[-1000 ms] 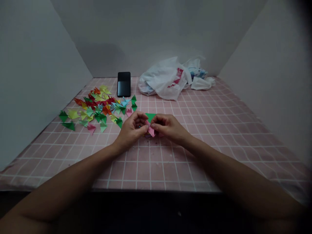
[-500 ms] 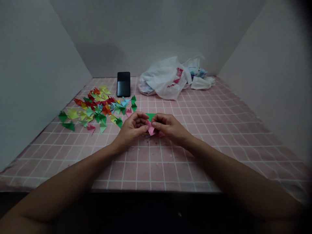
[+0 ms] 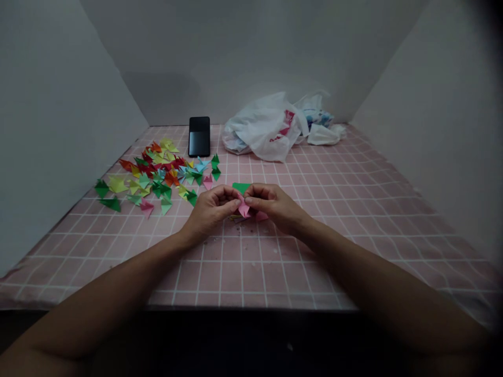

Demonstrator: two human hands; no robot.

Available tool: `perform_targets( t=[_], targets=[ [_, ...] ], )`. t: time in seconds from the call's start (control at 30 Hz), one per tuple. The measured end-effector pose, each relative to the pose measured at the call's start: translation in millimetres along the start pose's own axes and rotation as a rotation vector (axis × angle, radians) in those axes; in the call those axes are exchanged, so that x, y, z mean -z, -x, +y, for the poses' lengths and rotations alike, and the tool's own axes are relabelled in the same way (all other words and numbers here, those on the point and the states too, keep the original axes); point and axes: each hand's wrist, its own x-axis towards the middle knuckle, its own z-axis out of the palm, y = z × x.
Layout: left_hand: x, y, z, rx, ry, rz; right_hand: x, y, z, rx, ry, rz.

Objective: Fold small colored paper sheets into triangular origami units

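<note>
A small folded pink paper (image 3: 244, 207) is pinched between both my hands, near the middle of the table. My left hand (image 3: 215, 207) grips its upper left side between thumb and fingers. On the other side, my right hand (image 3: 271, 204) pinches it with thumb and forefinger. Just beyond the hands lies a green paper sheet (image 3: 240, 187), partly covered by them. Another bit of pink paper (image 3: 261, 215) shows beneath my right hand. To the left spreads a pile of folded paper cranes (image 3: 161, 175) in green, yellow, red, blue and pink.
A black phone (image 3: 199, 137) leans upright near the back wall. Right of it lie a crumpled white plastic bag (image 3: 267, 125) and a smaller bag (image 3: 324, 133). Tiny scraps dot the pink checked tablecloth (image 3: 243, 267). Walls enclose the back and both sides.
My left fingers have closed in more over the pink paper and dipped slightly. The pink paper has tilted a little between the fingertips. My right hand is nearly still.
</note>
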Motion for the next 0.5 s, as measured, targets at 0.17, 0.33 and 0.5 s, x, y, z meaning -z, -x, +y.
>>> perform_targets(
  t=[0.17,0.33,0.5],
  targets=[
    [0.7,0.3,-1.0,0.082,0.009,0.018,-0.3,-2.0,2.1,0.035,0.063,0.035],
    [0.7,0.4,-4.0,0.045,-0.067,0.066,-1.2,-2.4,2.0,0.267,0.388,0.143],
    [-0.3,2.0,-2.2,-0.011,-0.163,0.096,-3.9,1.0,3.7,0.517,0.761,0.192]
  ],
)
